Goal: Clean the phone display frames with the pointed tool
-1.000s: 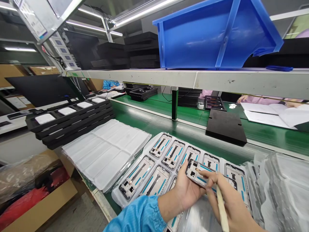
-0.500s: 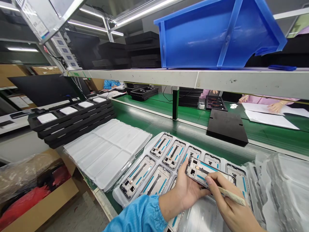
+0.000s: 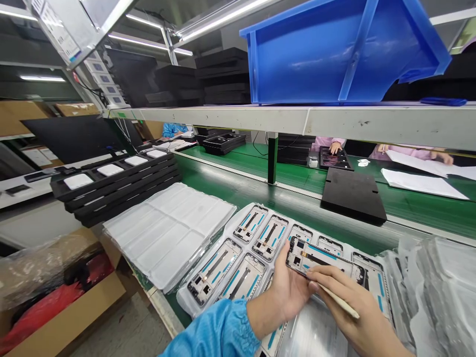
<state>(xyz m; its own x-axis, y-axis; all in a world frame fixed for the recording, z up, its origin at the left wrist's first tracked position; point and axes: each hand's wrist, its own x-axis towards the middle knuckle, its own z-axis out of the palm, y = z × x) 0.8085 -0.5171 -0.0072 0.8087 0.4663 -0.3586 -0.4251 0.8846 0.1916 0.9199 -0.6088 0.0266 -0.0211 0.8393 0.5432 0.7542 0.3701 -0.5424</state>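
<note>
the left hand (image 3: pixel 286 292) is cradling a phone frame (image 3: pixel 323 260) in a half-closed grip, just above a clear tray (image 3: pixel 185 302) holding rows of more frames (image 3: pixel 213 272) on the green surface (image 3: pixel 238 191), while the right hand (image 3: pixel 353 312) is pinching a pale stick (image 3: pixel 340 301) in a tight grip.

A silver phone frame (image 3: pixel 323 259) with blue strips and black cutouts sits tilted in my left hand (image 3: pixel 292 292), gripped along its lower edge. The fingers of my right hand (image 3: pixel 334 280) pinch a pale stick (image 3: pixel 342 301) just beneath the frame.
</note>
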